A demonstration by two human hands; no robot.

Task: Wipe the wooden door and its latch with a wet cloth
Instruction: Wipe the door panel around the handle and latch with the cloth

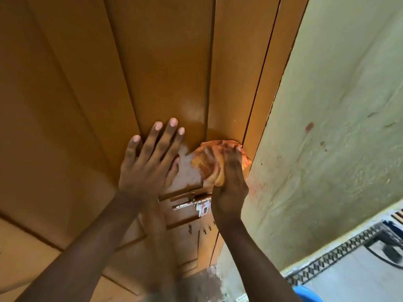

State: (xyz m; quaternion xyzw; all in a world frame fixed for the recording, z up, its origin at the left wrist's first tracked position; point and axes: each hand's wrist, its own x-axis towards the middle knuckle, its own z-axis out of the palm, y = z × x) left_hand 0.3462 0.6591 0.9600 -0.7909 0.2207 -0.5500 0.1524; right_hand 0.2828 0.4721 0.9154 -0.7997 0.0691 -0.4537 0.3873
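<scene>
Orange crumpled wet cloth (214, 162), bunched in right hand (229, 192) fingers, presses brown wooden door (165, 62) above metal latch (192, 202). Left hand (148, 162) braces, fingers spread. Latch apparently unwiped; damp sheen nearby.
</scene>
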